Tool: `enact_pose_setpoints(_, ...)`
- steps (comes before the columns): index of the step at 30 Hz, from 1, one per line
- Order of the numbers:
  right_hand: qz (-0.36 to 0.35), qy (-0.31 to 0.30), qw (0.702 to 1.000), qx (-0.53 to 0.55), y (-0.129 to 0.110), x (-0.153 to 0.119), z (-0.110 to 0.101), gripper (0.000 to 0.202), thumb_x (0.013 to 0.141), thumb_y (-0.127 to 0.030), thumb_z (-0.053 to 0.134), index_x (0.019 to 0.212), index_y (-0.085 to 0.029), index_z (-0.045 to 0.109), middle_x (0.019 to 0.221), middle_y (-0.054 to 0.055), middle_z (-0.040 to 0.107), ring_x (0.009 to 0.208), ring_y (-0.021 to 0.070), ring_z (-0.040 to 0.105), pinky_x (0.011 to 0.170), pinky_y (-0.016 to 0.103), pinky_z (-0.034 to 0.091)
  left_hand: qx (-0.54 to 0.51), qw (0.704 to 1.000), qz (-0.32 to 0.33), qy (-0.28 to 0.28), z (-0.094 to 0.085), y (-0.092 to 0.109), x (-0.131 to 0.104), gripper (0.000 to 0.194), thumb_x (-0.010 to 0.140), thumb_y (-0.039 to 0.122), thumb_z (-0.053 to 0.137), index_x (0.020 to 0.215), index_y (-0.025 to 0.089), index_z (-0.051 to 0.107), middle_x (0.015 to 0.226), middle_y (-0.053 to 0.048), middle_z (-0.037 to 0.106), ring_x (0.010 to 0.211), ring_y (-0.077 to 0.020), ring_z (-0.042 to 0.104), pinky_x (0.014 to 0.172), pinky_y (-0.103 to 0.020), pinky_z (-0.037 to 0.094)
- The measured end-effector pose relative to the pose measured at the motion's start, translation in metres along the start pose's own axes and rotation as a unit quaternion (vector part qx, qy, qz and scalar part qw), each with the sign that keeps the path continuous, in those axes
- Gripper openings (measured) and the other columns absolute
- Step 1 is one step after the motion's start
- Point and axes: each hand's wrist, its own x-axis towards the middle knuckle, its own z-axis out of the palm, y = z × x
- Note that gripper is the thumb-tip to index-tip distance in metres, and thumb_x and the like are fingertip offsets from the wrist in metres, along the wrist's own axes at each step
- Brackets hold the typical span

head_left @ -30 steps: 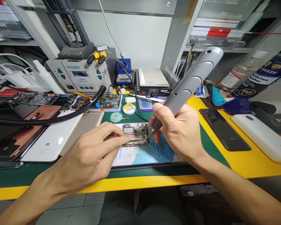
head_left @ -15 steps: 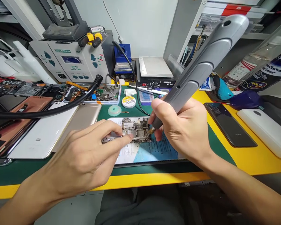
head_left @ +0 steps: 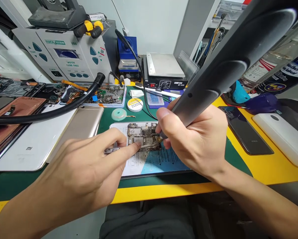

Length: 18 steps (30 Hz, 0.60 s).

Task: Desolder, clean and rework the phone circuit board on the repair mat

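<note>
A bare phone circuit board (head_left: 146, 132) lies on a white and blue printed pad. My left hand (head_left: 89, 166) is closed at its left side, the index fingertip pressing on the board's face. A strip of perforated metal (head_left: 112, 150) shows under those fingers; most of it is hidden. My right hand (head_left: 196, 142) is wrapped round a thick grey grinding pen (head_left: 203, 86), held slanted with its back end rising toward the camera. Its brass-coloured tip meets the board's right edge, where my fingers partly cover it.
Several phones and back covers, among them a white one (head_left: 31, 142), lie left under a black hose (head_left: 51, 114). Behind stand a hot-air station (head_left: 69, 54) and a small heating plate (head_left: 165, 66). A black phone (head_left: 248, 132) and a white rounded case (head_left: 280, 139) lie right.
The camera view has shifted, and the pen's back end looms larger and nearer. Both hands keep their places at the board, with the pen's tip still at its right edge.
</note>
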Motion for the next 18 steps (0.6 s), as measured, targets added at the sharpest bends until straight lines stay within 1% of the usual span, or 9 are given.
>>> enact_pose_setpoints(5, -0.023, -0.002, 1.000, -0.010, 0.0014, -0.0008, 0.0004, 0.031, 0.092, -0.013, 0.080, 0.068, -0.025, 0.063, 0.065, -0.003, 0.064, 0.057, 0.0133, 0.058, 0.053, 0.029, 0.053, 0.011, 1.000, -0.011, -0.013, 0.0015, 0.0022, 0.0013, 0.041, 0.105, 0.007, 0.048, 0.135, 0.027, 0.068, 0.100, -0.002, 0.067, 0.067, -0.0170, 0.054, 0.052, -0.037, 0.032)
enact_pose_setpoints(8, -0.030, -0.001, 0.999, -0.012, 0.0019, -0.0010, 0.0000, 0.031, 0.092, -0.013, 0.080, 0.068, -0.024, 0.065, 0.065, -0.003, 0.064, 0.057, 0.0130, 0.058, 0.053, 0.029, 0.052, 0.003, 1.000, -0.016, -0.013, 0.0022, 0.0020, 0.0014, 0.042, 0.104, 0.007, 0.047, 0.134, 0.028, 0.068, 0.098, -0.002, 0.066, 0.066, -0.0168, 0.054, 0.052, -0.037, 0.033)
enact_pose_setpoints(14, -0.032, -0.010, 0.999, -0.025, 0.0017, -0.0005, -0.0005, 0.030, 0.094, -0.017, 0.079, 0.070, -0.025, 0.064, 0.064, -0.004, 0.062, 0.057, 0.0138, 0.057, 0.052, 0.029, 0.051, 0.000, 1.000, 0.002, -0.019, 0.0010, -0.0016, -0.0020, 0.044, 0.105, 0.007, 0.051, 0.142, 0.026, 0.066, 0.104, -0.004, 0.066, 0.069, -0.0157, 0.055, 0.052, -0.034, 0.035)
enact_pose_setpoints(18, -0.009, -0.017, 0.999, -0.028, 0.0001, -0.0018, -0.0014, 0.033, 0.096, -0.023, 0.081, 0.069, -0.026, 0.062, 0.064, -0.003, 0.062, 0.057, 0.0154, 0.057, 0.053, 0.031, 0.051, -0.014, 1.000, 0.001, -0.003, 0.0000, 0.0000, -0.0006, 0.041, 0.106, 0.006, 0.050, 0.139, 0.025, 0.065, 0.096, -0.004, 0.061, 0.068, -0.0162, 0.054, 0.052, -0.035, 0.034)
